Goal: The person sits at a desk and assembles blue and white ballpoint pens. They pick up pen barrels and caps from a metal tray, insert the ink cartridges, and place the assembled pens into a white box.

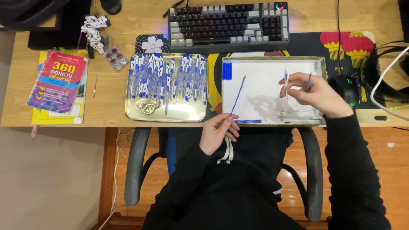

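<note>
My left hand (218,132) sits at the desk's front edge and pinches a thin blue pen refill (238,94) that slants up over the white box (264,87). My right hand (313,91) hovers over the right part of that box, gripping a clear pen barrel (285,85) upright, with a second blue refill (309,81) between its fingers. Blue caps (227,70) lie in the box's top left corner. More clear barrels (298,115) lie along its lower right.
A gold metal tray (147,110) left of the box holds several assembled blue-and-white pens (168,76). Behind stand a keyboard (228,23), a black mouse (347,87) at right, books (57,85) at left, a pill blister (115,57), a small toy figure (94,32) and cables (385,76).
</note>
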